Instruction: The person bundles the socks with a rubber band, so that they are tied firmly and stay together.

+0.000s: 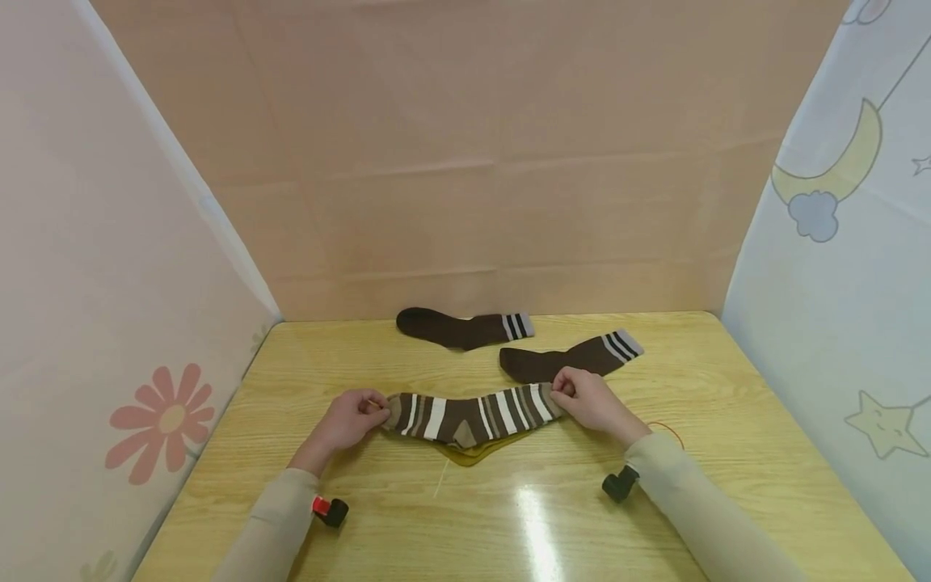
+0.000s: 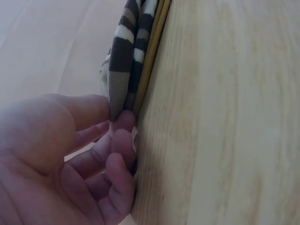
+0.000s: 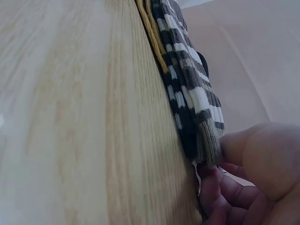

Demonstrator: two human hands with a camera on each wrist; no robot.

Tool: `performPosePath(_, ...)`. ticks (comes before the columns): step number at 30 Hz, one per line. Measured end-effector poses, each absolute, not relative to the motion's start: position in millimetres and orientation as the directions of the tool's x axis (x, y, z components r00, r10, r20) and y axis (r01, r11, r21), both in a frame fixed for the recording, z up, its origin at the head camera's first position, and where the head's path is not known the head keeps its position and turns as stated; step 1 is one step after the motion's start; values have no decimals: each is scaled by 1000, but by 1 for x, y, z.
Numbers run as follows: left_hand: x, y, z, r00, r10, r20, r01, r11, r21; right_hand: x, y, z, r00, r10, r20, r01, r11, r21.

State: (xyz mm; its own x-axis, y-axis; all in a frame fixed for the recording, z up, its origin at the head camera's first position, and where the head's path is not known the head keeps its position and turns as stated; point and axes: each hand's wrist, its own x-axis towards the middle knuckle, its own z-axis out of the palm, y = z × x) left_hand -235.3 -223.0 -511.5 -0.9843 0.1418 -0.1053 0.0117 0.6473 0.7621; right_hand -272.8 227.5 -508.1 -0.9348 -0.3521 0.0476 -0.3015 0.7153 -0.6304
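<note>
A brown, white and tan striped sock [image 1: 465, 419] lies stretched sideways near the middle of the table. My left hand [image 1: 356, 419] pinches its tan toe end between thumb and fingers. At the opposite end, the right hand [image 1: 591, 400] pinches the ribbed tan cuff [image 3: 210, 143]. Beneath the striped sock, a mustard sock [image 1: 469, 457] shows along the front edge. The left wrist view shows another striped layer [image 2: 139, 56] between the held sock [image 2: 123, 51] and the mustard edge [image 2: 152, 56]. Fingertips of both hands are close over the tabletop.
Two dark brown socks with grey and black banded cuffs lie behind: one [image 1: 451, 330] by the back edge, another [image 1: 560, 365] just behind the right hand. A thin orange-red loop [image 1: 667, 432] shows beside the right sleeve. Fabric walls [image 1: 494, 202] enclose the wooden table [image 1: 407, 525].
</note>
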Motion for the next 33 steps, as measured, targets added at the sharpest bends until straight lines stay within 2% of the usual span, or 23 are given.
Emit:
performPosePath(8,-240,-220,-508,-985,141,-103,21,682,731,-277,228,-506,-945,-324,48,-283,730,-622)
performPosePath(16,-244,-212,-497,-989,84,-125,-30,704,709,-284,245,-496,-958,-282,49,-250,740,-625)
performPosePath(25,-255,-187,-485,-1000,7,3,7,698,716,-297,280,-489,-978,-203,58,-197,782,-591)
performPosePath(28,-261,-175,-483,-999,23,29,37,685,728,-302,292,-490,-981,-184,60,-185,793,-581)
performPosePath(33,-270,-153,-477,-995,96,4,66,652,755,-309,306,-489,-984,-162,70,-172,799,-577)
